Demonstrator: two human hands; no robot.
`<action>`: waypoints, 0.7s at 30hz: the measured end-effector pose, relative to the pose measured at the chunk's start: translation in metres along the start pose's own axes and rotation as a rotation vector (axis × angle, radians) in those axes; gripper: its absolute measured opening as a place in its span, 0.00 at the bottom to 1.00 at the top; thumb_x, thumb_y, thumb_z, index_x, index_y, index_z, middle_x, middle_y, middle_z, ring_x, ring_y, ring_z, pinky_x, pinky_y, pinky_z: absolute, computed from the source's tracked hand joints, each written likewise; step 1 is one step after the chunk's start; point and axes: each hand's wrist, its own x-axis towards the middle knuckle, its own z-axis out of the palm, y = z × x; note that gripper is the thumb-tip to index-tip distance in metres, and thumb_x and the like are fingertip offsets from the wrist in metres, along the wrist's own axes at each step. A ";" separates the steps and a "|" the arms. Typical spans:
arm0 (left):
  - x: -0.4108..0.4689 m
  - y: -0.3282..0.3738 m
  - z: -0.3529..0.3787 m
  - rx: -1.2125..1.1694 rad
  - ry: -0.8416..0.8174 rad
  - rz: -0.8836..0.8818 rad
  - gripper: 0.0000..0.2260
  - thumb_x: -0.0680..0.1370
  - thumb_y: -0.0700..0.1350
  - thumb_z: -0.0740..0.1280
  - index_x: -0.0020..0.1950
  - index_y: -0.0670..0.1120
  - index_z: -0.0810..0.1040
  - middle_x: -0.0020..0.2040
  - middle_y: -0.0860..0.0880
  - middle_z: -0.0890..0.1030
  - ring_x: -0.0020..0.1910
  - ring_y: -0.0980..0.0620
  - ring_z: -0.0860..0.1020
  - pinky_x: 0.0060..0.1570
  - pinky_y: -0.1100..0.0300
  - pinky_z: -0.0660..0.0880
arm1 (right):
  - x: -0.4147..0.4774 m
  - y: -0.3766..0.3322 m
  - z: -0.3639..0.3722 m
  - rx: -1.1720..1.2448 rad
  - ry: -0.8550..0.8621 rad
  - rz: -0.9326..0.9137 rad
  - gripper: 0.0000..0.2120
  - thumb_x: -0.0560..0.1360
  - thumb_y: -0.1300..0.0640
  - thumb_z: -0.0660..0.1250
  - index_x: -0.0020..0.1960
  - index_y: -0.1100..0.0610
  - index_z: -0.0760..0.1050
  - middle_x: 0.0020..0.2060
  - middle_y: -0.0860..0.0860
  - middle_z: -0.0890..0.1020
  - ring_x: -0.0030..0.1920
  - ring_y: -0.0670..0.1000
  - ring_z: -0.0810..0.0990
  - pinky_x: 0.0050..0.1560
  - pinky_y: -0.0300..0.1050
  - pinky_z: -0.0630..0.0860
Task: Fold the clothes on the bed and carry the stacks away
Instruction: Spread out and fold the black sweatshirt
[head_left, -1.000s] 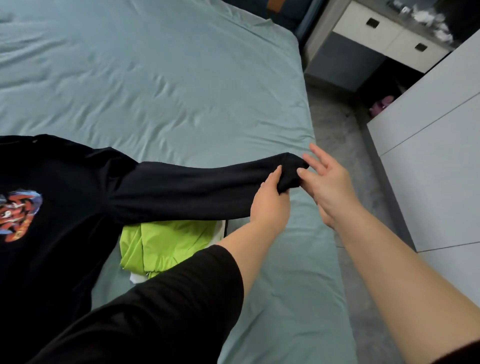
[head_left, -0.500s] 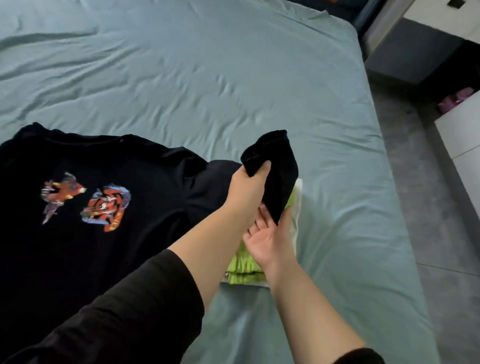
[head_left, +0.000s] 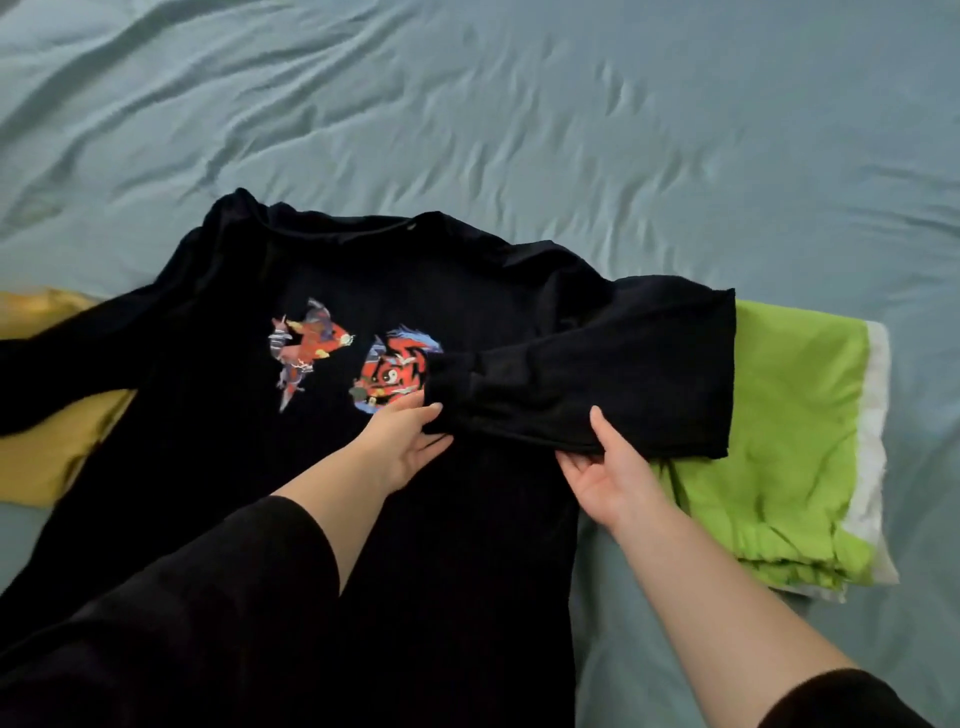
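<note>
A black long-sleeved shirt with a red and blue print lies face up on the bed. Its right sleeve is folded back across the chest. My left hand holds the cuff end of that sleeve beside the print, fingers under the cloth. My right hand pinches the sleeve's lower edge further right, thumb on top. The shirt's other sleeve stretches out to the left.
A folded lime-green garment on a white one lies to the right, partly under the sleeve. A yellow garment lies under the shirt's left side. Wrinkled teal sheet spreads beyond.
Both hands carried the outstretched sleeve leftward and laid it folded over the shirt's chest. My view swung left, off the floor and furniture, onto the shirt.
</note>
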 end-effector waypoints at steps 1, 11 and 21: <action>0.001 0.008 -0.008 0.006 -0.011 0.015 0.15 0.81 0.37 0.62 0.66 0.49 0.75 0.61 0.48 0.80 0.55 0.47 0.81 0.45 0.59 0.80 | 0.000 0.007 0.006 0.022 0.002 -0.007 0.19 0.75 0.58 0.70 0.65 0.59 0.73 0.58 0.57 0.80 0.54 0.56 0.81 0.46 0.50 0.80; 0.013 0.145 -0.140 0.157 0.150 0.215 0.17 0.81 0.36 0.60 0.69 0.49 0.74 0.59 0.46 0.81 0.49 0.49 0.82 0.40 0.61 0.79 | 0.012 0.100 0.090 0.057 -0.088 0.030 0.11 0.76 0.58 0.69 0.56 0.62 0.76 0.47 0.59 0.85 0.47 0.56 0.84 0.44 0.49 0.81; 0.040 0.168 -0.189 0.140 0.230 0.291 0.15 0.81 0.36 0.61 0.66 0.47 0.75 0.52 0.47 0.81 0.44 0.49 0.83 0.36 0.62 0.80 | 0.036 0.136 0.103 -0.067 -0.012 -0.075 0.10 0.75 0.61 0.70 0.55 0.63 0.76 0.50 0.59 0.84 0.49 0.54 0.85 0.43 0.43 0.83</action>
